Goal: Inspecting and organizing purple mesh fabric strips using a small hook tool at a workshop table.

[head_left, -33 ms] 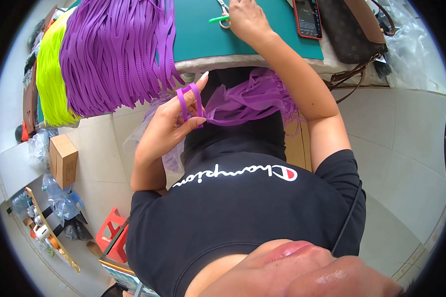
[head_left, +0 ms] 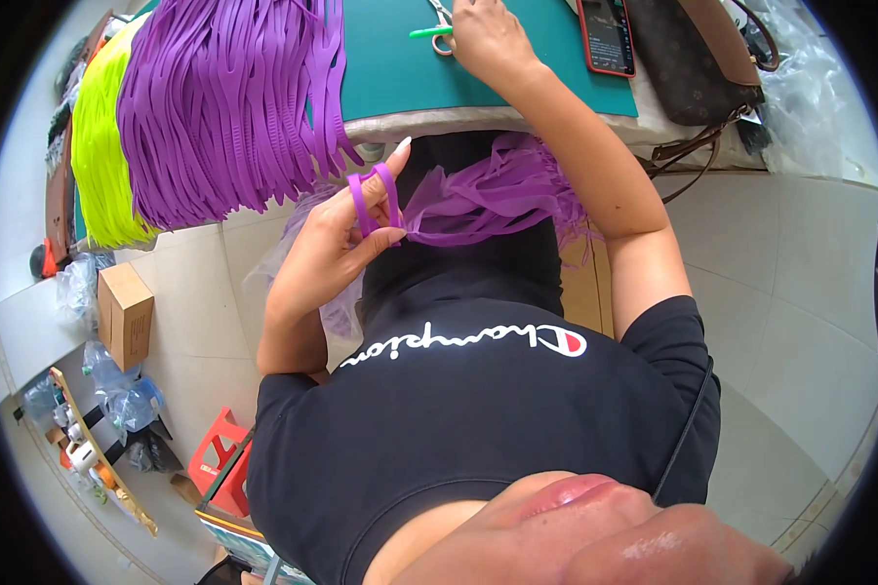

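Near the table's front edge, my left hand (head_left: 337, 229) pinches a purple rubbery strap (head_left: 359, 205), which loops around its fingers. The index finger points up and the thumb presses the strap's lower end. Next to that hand, a bunch of translucent purple strips (head_left: 488, 195) lies over my lap. My right hand (head_left: 490, 41) rests farther away on the green mat (head_left: 390, 68), its fingertips cut off by the top edge. Close beside it are a pair of scissors (head_left: 443, 41) and a thin bright green stick (head_left: 427, 33). Whether the right hand grips either is hidden.
A thick pile of purple straps (head_left: 229, 107) hangs over the table edge at left, beside yellow-green straps (head_left: 102, 146). A phone (head_left: 607, 39) and a brown handbag (head_left: 698, 68) lie at right. A cardboard box (head_left: 125, 317) and a red stool (head_left: 222, 458) stand on the floor.
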`<state>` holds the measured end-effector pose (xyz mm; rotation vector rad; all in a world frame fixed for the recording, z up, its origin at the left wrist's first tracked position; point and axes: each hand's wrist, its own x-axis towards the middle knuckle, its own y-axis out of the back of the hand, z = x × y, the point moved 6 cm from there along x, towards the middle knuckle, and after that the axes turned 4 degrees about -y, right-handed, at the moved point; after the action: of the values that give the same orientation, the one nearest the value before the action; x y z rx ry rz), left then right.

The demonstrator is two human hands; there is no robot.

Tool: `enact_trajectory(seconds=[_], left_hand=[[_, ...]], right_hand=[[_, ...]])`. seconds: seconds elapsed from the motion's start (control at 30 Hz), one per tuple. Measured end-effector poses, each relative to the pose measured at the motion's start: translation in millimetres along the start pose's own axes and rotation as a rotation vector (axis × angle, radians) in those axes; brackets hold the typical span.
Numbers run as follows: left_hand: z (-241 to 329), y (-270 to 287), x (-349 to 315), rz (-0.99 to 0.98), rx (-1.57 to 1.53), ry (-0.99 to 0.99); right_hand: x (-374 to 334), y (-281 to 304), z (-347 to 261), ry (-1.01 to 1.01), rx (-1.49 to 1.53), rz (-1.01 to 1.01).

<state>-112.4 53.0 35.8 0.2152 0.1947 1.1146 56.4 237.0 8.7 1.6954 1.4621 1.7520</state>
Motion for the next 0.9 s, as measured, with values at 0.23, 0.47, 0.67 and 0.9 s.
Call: enact_trajectory(seconds=[0.23,0.47,0.67,0.9], left_hand=[[3,-9,17,0.093,-0.423,0.023],[-33,-29,25,0.286,-0.800,0.073],[-60,-35,23,0.372,-0.844,0.148],[-69,-38,19,0.345,-0.883,0.184]], right_hand=[[-5,-3,21,-0.155,0.048,-0.363],[-74,59,-1,-0.508,1.237,-0.643],[-185,58,-39,-0.735,1.548,-0.816],[-223,48,-53,-0.972,1.589,-1.033]])
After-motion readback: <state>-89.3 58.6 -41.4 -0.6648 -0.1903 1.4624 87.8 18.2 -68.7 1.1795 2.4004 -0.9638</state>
